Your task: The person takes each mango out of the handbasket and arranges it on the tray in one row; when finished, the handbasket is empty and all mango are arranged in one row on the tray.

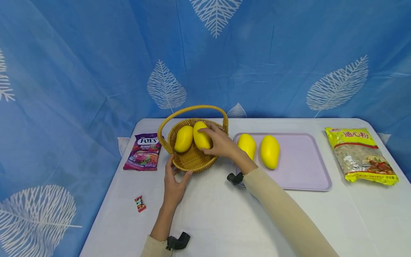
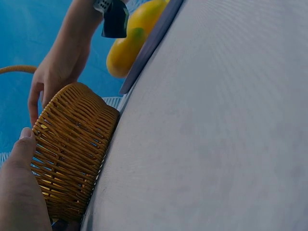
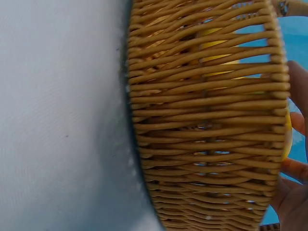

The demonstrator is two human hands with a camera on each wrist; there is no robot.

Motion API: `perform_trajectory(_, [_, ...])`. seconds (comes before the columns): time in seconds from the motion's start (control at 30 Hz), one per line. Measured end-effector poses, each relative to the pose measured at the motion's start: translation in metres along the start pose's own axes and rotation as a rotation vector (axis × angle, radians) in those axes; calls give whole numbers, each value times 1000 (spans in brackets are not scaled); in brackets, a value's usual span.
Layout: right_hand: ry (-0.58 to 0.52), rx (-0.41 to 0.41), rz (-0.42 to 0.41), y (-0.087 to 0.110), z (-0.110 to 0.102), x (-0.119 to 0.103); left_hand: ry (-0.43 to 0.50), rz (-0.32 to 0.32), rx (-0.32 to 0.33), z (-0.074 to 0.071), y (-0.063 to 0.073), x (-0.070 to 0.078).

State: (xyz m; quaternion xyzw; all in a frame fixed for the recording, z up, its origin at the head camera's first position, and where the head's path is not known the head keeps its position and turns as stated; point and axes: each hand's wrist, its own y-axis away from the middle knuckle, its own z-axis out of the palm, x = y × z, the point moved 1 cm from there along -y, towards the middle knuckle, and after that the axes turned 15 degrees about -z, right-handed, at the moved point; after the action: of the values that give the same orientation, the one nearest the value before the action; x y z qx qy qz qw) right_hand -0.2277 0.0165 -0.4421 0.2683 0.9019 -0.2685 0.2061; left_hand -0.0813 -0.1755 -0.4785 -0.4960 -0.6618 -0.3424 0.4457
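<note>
A brown wicker basket [image 1: 192, 163] with an arched handle stands on the white table. Inside it, my right hand [image 1: 222, 143] grips a yellow mango [image 1: 199, 134] with thumb and fingers. Another mango [image 1: 184, 139] lies beside it on the left. My left hand [image 1: 174, 186] holds the basket at its front left, fingers at the side and thumb at the front. In the left wrist view that thumb [image 2: 20, 156] lies along the rim of the basket [image 2: 72, 144]. The basket's wall [image 3: 207, 110] hides most of the mangoes in the right wrist view.
A lilac tray [image 1: 302, 160] carries two more mangoes [image 1: 270, 151], one partly behind my right wrist. A purple candy bag [image 1: 143, 152] lies left of the basket, a small wrapped candy [image 1: 140, 203] nearer the front. At the far right lies a yellow pasta bag [image 1: 361, 155].
</note>
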Motion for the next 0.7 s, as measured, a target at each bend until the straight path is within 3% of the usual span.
perform_trajectory(0.3, [12, 97, -102, 9, -12, -15, -7, 0, 0, -1, 1, 0])
perform_trajectory(0.7, [6, 185, -171, 31, -29, -43, -8, 37, 3, -1, 1, 2])
